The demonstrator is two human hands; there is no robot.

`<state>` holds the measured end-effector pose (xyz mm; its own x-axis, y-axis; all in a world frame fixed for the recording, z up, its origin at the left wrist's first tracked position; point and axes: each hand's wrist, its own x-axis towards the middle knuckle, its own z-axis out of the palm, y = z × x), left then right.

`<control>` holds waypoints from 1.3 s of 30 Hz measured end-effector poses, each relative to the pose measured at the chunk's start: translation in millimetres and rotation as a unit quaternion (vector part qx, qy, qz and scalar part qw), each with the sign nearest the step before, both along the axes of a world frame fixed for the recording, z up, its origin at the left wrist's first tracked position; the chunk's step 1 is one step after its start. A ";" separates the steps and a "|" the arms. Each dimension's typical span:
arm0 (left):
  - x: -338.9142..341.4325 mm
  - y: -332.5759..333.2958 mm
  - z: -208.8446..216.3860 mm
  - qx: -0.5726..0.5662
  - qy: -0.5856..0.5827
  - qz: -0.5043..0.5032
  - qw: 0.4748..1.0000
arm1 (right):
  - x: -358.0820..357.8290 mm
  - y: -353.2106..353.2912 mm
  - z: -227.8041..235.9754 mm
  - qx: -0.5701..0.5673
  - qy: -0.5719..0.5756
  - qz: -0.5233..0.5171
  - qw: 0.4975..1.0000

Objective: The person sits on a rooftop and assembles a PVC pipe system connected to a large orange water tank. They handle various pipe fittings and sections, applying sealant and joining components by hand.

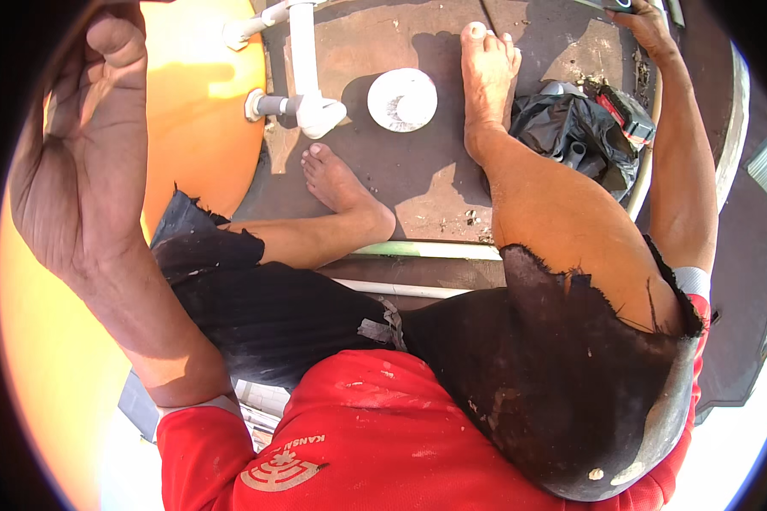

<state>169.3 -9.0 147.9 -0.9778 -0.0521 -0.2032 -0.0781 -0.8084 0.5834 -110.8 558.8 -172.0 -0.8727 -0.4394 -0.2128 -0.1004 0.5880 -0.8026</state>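
My left hand (89,170) is raised at the far left, in front of a large orange rounded tank (200,111). Its palm faces me and the thumb is stretched out; the other fingers run into shadow at the dark rim, so I see only part of them. At the top right, my right hand (652,30) is closed on a grey pipe piece (619,4), most of which is cut off by the upper edge. Below that hand a black plastic bag (562,123) lies open, with grey pipe fittings (574,154) inside.
White pipes with an elbow (317,115) join the tank's side. A round white lid-like disc (400,100) lies between my bare feet. A red and black object (626,115) rests on the bag. Pale pipes (430,249) cross the brown surface near my legs.
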 end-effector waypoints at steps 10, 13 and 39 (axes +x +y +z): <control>10.7 -18.2 -13.6 -0.088 -0.008 0.082 0.993 | 17.0 -65.7 27.9 0.229 0.081 -0.039 0.969; -2.7 -9.8 -22.7 -0.073 -0.009 0.061 0.995 | 26.8 -47.7 15.3 0.224 0.089 -0.091 0.966; -26.0 19.7 -71.1 -0.168 -0.038 0.051 0.984 | 58.3 -79.8 13.4 0.146 0.145 -0.181 0.962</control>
